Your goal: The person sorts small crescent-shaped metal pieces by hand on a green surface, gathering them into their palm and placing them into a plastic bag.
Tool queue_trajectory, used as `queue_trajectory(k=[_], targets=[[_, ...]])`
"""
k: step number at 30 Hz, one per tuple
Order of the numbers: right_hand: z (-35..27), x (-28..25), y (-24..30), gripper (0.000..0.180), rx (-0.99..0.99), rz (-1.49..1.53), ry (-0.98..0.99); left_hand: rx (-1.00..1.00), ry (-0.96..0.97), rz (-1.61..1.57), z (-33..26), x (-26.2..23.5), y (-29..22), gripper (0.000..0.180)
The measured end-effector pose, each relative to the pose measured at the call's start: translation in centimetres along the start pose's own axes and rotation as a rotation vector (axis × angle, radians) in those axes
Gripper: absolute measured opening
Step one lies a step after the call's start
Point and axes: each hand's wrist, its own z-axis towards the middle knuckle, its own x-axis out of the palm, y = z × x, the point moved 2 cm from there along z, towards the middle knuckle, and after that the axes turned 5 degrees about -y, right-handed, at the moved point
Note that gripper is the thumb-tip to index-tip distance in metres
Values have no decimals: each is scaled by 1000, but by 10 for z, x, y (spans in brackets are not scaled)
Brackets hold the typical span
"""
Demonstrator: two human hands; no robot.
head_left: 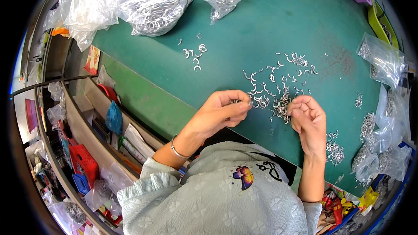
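Dozens of curved metal pieces [282,104] look light, stiff and slippery, best pinched mid-curve; left hand [222,109] closed on some; grip of right hand [308,124], cannot tell.

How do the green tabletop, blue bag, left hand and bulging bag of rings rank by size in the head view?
1. Green tabletop
2. Bulging bag of rings
3. Left hand
4. Blue bag
Apparent size only.

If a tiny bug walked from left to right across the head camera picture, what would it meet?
Red basket, blue plastic bag, silver bracelet, left hand, heap of curved metal pieces between the hands, right hand, small metal pile beside the right wrist, yellow-green tray.
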Motion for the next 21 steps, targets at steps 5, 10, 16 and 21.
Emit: queue_trajectory(k=[5,10,16,21], targets=[[4,15,-7,15,-62,-73,47,116,120,-287,3,1,5,26],[2,48,-21,12,-672,-1204,1,153,111,-317,7,-9,7,24],[10,44,-33,10,-692,-1123,-15,72,-108,-394,2,1,4,21],[9,21,-15,13,-51,297,187,-13,-151,-645,2,4,15,33]])
